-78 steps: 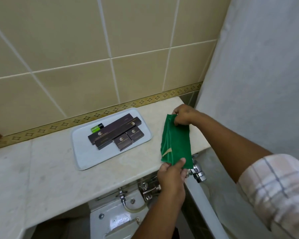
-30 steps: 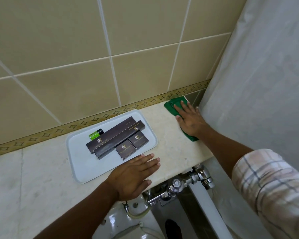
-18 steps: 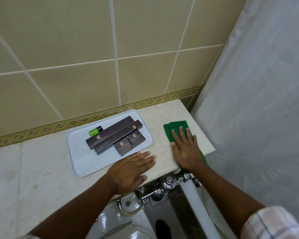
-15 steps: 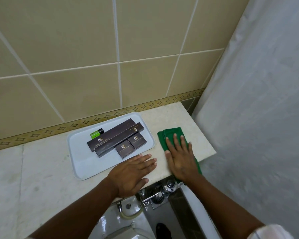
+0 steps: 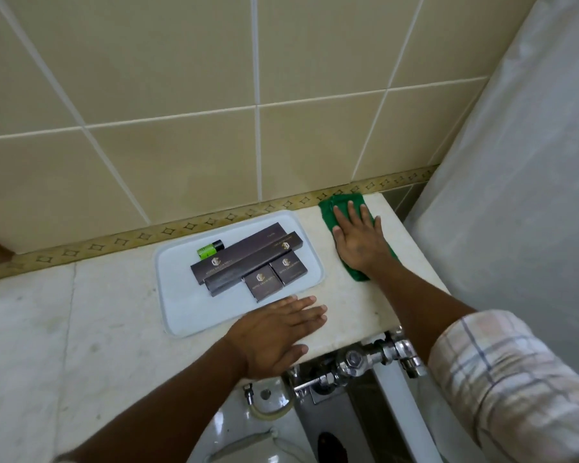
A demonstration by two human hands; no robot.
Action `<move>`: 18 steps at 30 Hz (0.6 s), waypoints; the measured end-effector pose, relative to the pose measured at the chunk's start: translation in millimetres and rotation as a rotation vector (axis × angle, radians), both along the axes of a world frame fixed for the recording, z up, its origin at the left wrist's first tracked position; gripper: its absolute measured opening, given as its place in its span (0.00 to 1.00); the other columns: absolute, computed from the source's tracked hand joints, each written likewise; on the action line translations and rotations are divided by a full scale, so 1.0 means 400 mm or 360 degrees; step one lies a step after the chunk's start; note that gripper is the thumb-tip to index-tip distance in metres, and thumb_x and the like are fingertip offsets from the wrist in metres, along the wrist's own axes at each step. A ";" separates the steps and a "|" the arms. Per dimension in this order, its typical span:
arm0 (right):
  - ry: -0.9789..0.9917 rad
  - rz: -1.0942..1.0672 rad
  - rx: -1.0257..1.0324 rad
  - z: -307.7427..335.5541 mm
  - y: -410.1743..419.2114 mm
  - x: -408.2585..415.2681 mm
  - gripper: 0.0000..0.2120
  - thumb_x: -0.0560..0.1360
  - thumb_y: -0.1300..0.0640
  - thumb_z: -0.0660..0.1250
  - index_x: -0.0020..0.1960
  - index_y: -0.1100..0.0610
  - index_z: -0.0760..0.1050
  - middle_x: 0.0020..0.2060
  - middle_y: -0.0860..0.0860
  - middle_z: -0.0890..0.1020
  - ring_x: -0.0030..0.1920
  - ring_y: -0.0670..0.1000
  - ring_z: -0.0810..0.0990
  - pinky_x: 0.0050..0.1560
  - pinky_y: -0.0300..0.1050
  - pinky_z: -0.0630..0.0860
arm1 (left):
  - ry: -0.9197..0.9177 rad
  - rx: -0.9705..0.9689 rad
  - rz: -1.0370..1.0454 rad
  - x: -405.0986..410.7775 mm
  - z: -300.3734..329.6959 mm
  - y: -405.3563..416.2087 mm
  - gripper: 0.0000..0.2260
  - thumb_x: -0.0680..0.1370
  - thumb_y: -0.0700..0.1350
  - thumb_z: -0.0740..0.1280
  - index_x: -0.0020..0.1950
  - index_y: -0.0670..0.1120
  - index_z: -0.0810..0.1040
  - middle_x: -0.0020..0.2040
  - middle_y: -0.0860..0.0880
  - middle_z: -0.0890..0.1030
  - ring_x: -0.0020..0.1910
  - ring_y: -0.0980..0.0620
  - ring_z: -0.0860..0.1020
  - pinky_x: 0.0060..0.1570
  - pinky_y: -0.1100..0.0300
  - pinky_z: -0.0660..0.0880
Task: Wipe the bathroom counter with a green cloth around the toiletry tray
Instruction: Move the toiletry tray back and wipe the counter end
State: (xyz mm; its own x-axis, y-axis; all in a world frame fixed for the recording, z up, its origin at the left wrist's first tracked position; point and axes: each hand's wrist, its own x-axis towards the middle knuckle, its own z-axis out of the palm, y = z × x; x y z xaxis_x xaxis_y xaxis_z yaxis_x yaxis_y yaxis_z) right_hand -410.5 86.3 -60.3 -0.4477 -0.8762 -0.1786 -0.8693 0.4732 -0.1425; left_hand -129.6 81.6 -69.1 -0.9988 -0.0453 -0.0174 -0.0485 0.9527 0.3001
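The green cloth [image 5: 328,208] lies folded on the pale marble counter [image 5: 81,312], at the back right corner against the wall. My right hand [image 5: 358,242] presses flat on it with fingers spread, covering most of it. To its left sits the white toiletry tray [image 5: 181,315], holding dark boxes [image 5: 248,262] and a small green bottle [image 5: 209,249]. My left hand [image 5: 278,332] rests flat and open on the counter's front edge, its fingertips touching the tray's front right corner.
A beige tiled wall with a patterned border strip [image 5: 168,230] runs behind the counter. A white shower curtain [image 5: 515,195] hangs at the right. Chrome valves and pipes [image 5: 358,359] sit under the counter's front edge, above a white toilet fixture [image 5: 248,439].
My right hand has slid the cloth from the front of the counter back to the wall, beside the tray's right side. My left hand has stayed flat by the tray.
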 end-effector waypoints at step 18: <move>-0.0576 -0.1319 -0.0861 0.039 0.399 0.129 0.33 0.78 0.44 0.65 0.76 0.59 0.61 0.74 0.62 0.64 0.73 0.64 0.62 0.73 0.59 0.64 | 0.0352 0.0147 0.0472 -0.374 0.157 -0.031 0.24 0.80 0.47 0.61 0.75 0.40 0.66 0.72 0.39 0.70 0.70 0.42 0.68 0.71 0.51 0.66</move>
State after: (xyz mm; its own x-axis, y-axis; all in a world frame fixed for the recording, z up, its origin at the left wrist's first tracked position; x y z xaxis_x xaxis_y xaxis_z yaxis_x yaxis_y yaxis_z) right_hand -359.0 245.9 -44.6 -0.9414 -0.3230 -0.0977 -0.1663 0.6959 -0.6986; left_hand -279.1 69.4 -6.5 -0.9227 -0.3411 0.1797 -0.2423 0.8755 0.4180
